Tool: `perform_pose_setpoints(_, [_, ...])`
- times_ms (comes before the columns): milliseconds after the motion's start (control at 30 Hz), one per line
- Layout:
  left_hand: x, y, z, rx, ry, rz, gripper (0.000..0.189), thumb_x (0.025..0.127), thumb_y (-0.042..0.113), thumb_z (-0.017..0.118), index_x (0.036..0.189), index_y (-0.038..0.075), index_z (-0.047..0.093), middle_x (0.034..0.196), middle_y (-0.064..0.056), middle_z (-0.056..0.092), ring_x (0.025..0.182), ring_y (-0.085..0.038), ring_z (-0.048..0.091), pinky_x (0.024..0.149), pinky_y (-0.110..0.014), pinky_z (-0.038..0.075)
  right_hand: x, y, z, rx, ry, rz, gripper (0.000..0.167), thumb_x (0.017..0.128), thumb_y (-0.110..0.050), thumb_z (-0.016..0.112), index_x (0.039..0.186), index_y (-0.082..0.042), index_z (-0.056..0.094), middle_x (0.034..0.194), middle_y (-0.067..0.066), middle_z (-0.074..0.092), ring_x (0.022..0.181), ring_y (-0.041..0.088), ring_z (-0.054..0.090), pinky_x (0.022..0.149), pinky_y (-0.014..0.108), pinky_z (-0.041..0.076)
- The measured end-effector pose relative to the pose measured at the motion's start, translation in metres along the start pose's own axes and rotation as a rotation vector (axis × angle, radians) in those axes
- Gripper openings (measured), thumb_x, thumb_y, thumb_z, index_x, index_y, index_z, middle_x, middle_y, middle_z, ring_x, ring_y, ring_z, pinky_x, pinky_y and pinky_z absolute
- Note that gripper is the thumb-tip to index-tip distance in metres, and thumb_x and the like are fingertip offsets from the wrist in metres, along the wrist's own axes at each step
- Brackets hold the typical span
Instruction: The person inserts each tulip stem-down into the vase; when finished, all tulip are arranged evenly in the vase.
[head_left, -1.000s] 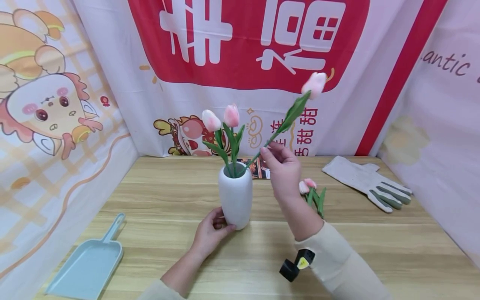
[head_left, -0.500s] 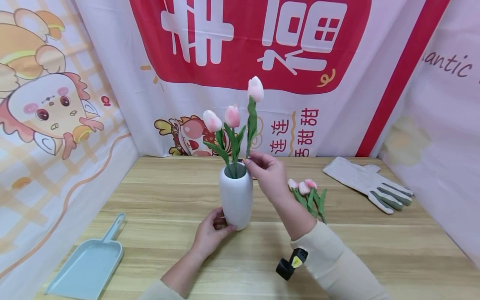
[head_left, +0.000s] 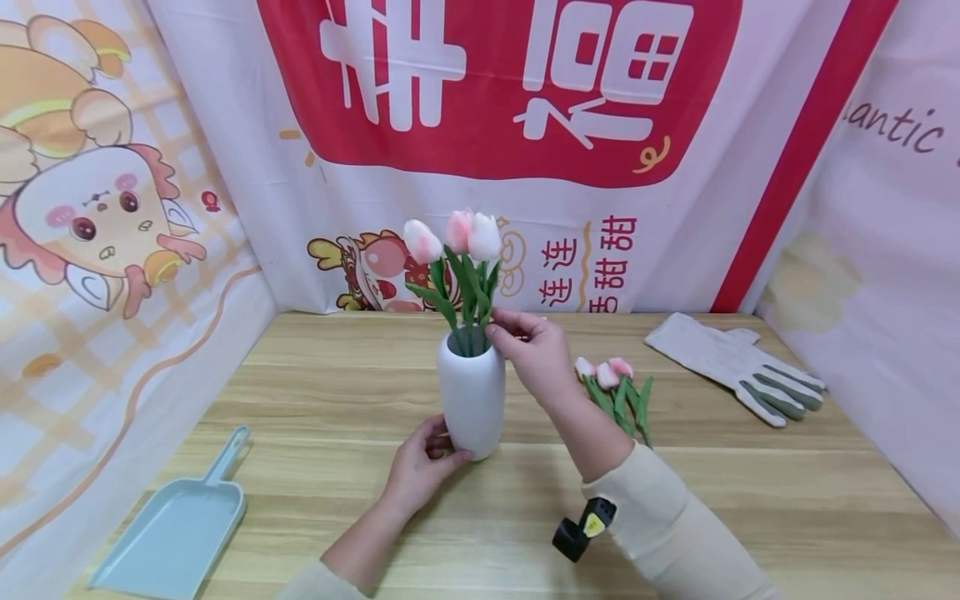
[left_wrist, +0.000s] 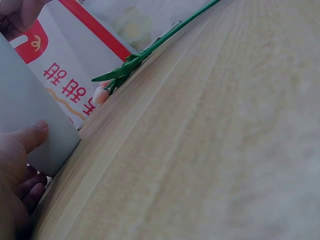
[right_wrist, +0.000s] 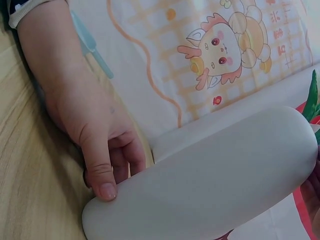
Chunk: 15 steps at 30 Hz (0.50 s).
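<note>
A white vase (head_left: pixel 472 400) stands upright on the wooden table, also seen close up in the right wrist view as a smooth white body (right_wrist: pixel 205 175). Low on its left side, my left hand (head_left: pixel 420 467) grips it, thumb in front and the other fingers behind. Two pink-tipped tulips, one leaning left (head_left: pixel 423 242) and one upright (head_left: pixel 458 227), are in the vase. At the right of the mouth my right hand (head_left: pixel 536 354) pinches the stem of a third, paler tulip (head_left: pixel 485 239), whose lower stem is hidden inside the vase.
Several loose tulips (head_left: pixel 609 383) lie on the table right of the vase, partly behind my right forearm. A grey-white work glove (head_left: pixel 735 367) rests at the back right. A light blue dustpan (head_left: pixel 176 525) lies front left. Printed cloth walls (head_left: pixel 360 192) border the table.
The paler tulip has swung from a rightward slant to upright and dropped deeper into the vase. My right hand has moved left to the rim. The left hand stays on the vase.
</note>
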<state>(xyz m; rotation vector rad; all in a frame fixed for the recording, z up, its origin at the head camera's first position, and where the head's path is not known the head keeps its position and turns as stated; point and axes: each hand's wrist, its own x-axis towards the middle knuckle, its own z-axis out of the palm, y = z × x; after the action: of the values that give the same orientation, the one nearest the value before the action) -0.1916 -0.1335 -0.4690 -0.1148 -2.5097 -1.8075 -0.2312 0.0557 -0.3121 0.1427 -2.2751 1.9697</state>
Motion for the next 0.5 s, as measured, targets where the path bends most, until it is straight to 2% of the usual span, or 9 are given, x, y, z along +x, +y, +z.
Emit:
perform_pose_setpoints(233, [-0.001, 0.001, 0.001, 0.001, -0.001, -0.013, 0.058, 0.079, 0.022, 0.083, 0.13, 0.009, 0.059, 0.119, -0.01, 0.068, 0.106, -0.022, 0.064, 0.089, -0.034, 0.051, -0.001, 0.003, -0.01, 0.039, 0.013, 0.014, 0.033, 0.09, -0.019, 0.07, 0.122, -0.011, 0.068, 0.116, 0.01, 0.069, 0.1, 0.015, 0.063, 0.086, 0.027, 0.056])
perform_pose_setpoints(367, [-0.001, 0.0, 0.001, 0.005, 0.0, -0.016, 0.058, 0.079, 0.023, 0.083, 0.13, 0.01, 0.059, 0.119, -0.009, 0.068, 0.107, -0.022, 0.064, 0.09, -0.034, 0.051, 0.001, 0.01, -0.026, 0.044, 0.052, 0.025, 0.034, 0.09, -0.019, 0.07, 0.123, -0.011, 0.067, 0.113, 0.007, 0.069, 0.097, 0.008, 0.061, 0.082, 0.018, 0.053])
perform_pose_setpoints(500, [0.0, 0.0, 0.001, 0.007, 0.007, -0.017, 0.059, 0.078, 0.024, 0.083, 0.13, 0.01, 0.059, 0.119, -0.009, 0.068, 0.107, -0.022, 0.064, 0.089, -0.034, 0.05, 0.003, 0.023, -0.045, 0.074, 0.083, 0.044, 0.035, 0.092, -0.015, 0.068, 0.126, -0.007, 0.064, 0.108, 0.001, 0.067, 0.092, 0.005, 0.06, 0.08, 0.015, 0.052])
